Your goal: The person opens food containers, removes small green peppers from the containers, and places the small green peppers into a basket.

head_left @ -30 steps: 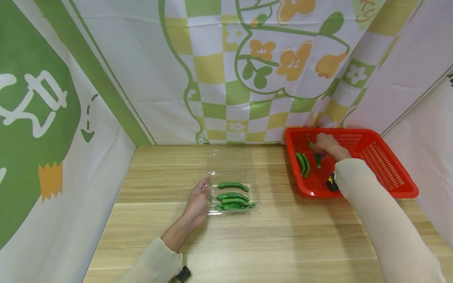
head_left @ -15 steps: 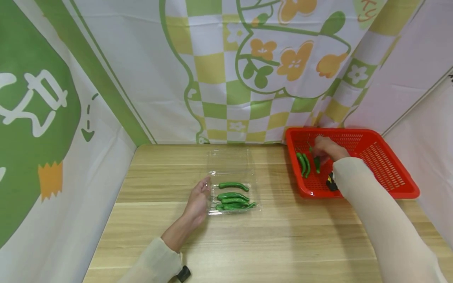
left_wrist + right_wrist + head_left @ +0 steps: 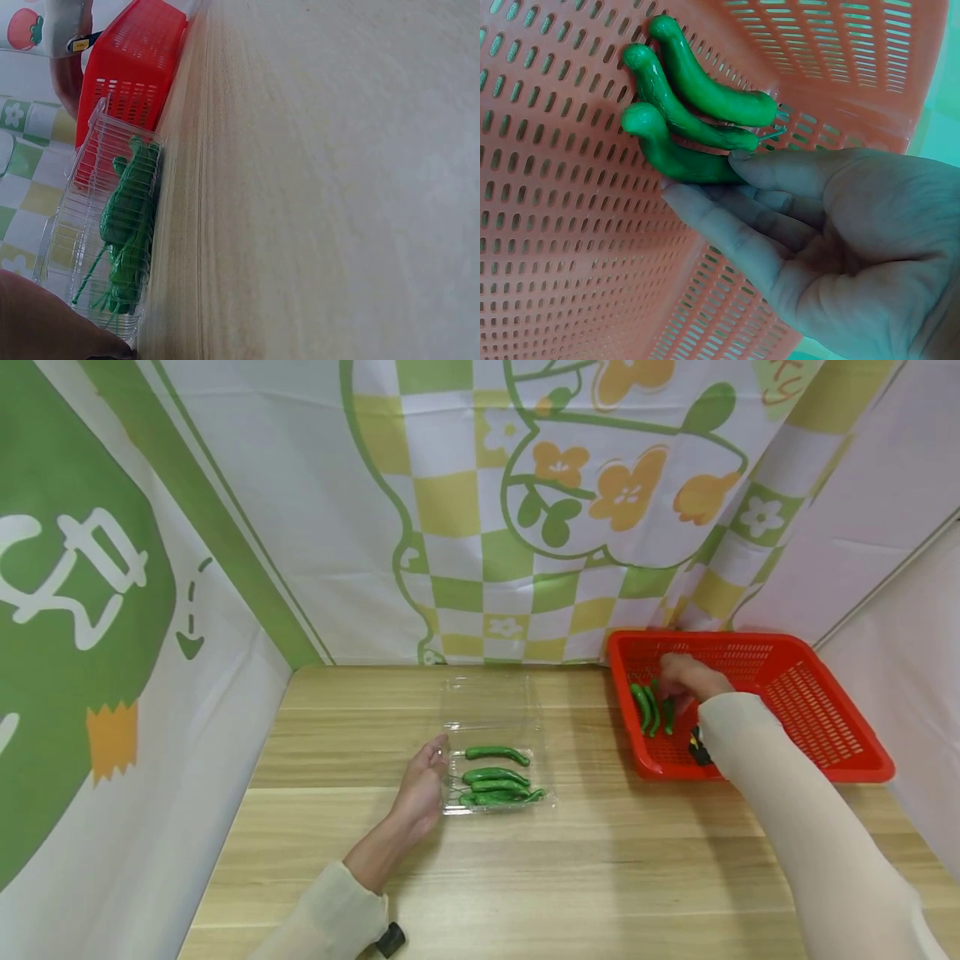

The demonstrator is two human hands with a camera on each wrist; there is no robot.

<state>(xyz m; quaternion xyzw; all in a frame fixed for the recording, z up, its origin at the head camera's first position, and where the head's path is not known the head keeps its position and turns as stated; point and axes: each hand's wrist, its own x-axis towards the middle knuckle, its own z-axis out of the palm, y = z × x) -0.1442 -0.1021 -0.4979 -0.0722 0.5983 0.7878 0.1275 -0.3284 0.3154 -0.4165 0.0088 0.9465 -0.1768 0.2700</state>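
Inside the red basket (image 3: 855, 772), my right hand (image 3: 690, 677) pinches a green chili pepper (image 3: 679, 161) between thumb and fingers near its stem end. Two more green chili peppers (image 3: 712, 94) lie right beside it on the basket's floor, stems pointing the same way. My left hand (image 3: 420, 785) holds the left side of a clear plastic clamshell box (image 3: 491, 702), whose lid is folded back. Several green chili peppers (image 3: 497, 752) lie crosswise in the box, one apart from the group near the front. In the left wrist view, thin stems show through the ribbed wall.
The basket stands at the back right of the wooden table (image 3: 585, 877), against a printed cloth backdrop (image 3: 517, 560). White cloth walls rise on both sides. Bare wood lies between the box and the basket.
My right hand has shifted slightly left and nearer within the basket, bringing the pinched pepper closer to the other two. The left hand and the box keep their place.
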